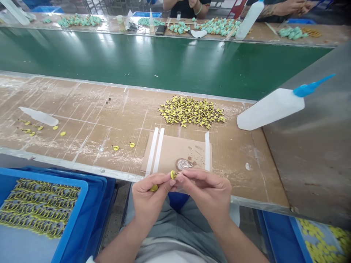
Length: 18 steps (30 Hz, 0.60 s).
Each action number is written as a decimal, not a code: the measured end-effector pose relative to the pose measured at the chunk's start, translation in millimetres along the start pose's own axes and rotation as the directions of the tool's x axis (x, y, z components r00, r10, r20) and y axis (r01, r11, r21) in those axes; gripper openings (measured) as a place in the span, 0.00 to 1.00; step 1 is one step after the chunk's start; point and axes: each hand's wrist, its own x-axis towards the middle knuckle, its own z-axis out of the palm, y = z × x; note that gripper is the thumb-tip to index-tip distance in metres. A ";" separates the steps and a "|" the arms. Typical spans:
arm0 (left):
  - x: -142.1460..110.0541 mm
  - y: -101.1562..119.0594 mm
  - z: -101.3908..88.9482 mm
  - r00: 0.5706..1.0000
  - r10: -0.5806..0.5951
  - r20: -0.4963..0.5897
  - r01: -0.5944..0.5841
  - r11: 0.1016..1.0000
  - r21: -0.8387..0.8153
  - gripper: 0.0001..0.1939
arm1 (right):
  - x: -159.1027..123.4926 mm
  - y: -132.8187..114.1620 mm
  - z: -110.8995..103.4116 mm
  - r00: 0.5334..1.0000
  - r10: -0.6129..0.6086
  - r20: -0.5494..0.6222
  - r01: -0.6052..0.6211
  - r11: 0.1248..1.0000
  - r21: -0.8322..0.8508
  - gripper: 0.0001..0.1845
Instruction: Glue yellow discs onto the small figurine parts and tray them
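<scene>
In front of my lap, my left hand [152, 193] pinches a small yellow disc [172, 174] between thumb and forefinger. A second yellow disc [154, 187] is tucked against the same hand's fingers. My right hand [210, 191] meets it from the other side, its thumb and forefinger closed on a tiny piece at the disc, mostly hidden by the fingertips. Just beyond the hands, a wet puddle of clear liquid [183, 164] lies on a cardboard sheet [175, 146] taped to the table. Behind that is a pile of small yellow-and-black figures [192, 111].
A white bottle with a blue nozzle [271, 107] leans beside a metal panel [315, 146]. Figures on discs [116, 148] and a small white bottle [40, 116] lie leftward. Blue trays hold finished-looking rows [41, 204] and yellow discs [315, 237]. People work across the green belt [137, 58].
</scene>
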 end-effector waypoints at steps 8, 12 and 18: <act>-1.0 -0.9 -3.9 1.000 -0.018 0.008 0.018 1.000 -0.007 0.15 | -0.2 -1.6 5.8 0.996 0.088 0.034 -0.091 0.988 0.126 0.07; -1.9 2.8 -3.9 0.999 0.026 0.039 -0.028 0.998 0.053 0.14 | 0.6 -0.9 4.5 0.996 0.066 0.062 -0.074 0.989 0.128 0.07; -0.6 1.1 -2.9 0.999 -0.033 0.020 0.033 0.999 0.019 0.12 | 1.9 -0.5 3.6 0.991 0.111 0.072 -0.121 0.982 0.145 0.06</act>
